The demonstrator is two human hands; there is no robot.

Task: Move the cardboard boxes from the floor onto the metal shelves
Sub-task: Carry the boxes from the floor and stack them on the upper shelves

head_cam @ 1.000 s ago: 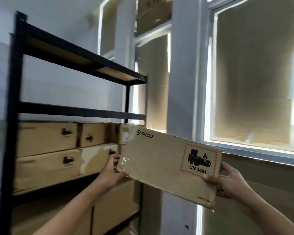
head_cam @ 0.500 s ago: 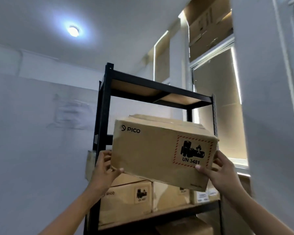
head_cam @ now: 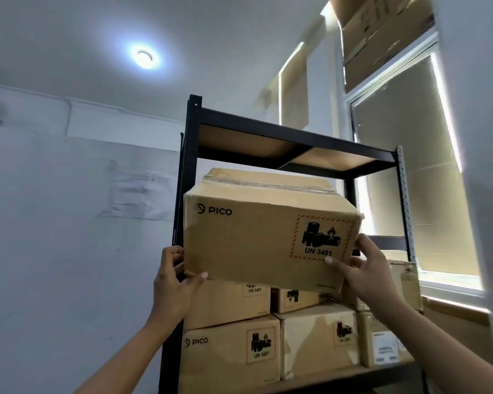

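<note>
I hold a brown cardboard box (head_cam: 248, 240) marked PICO and UN 3481 up at head height, in front of the black metal shelf unit (head_cam: 187, 177). My left hand (head_cam: 172, 282) grips its lower left corner, thumb on the front face. My right hand (head_cam: 365, 274) grips its lower right corner, thumb on the hazard label. The box tilts slightly, its far side reaching in above the stacked boxes (head_cam: 231, 354) on the shelf. The top shelf board (head_cam: 319, 159) sits just above it.
Several matching boxes fill the shelf below in two layers. A white wall (head_cam: 69, 223) stands to the left, and a window (head_cam: 410, 180) covered with cardboard to the right. More cardboard boxes (head_cam: 382, 32) sit high above the window. A ceiling lamp (head_cam: 145, 57) glows.
The box has risen and moved closer to the shelf, now above the stacked boxes. My view has tilted upward and turned toward the shelf front. Both hands keep their grip.
</note>
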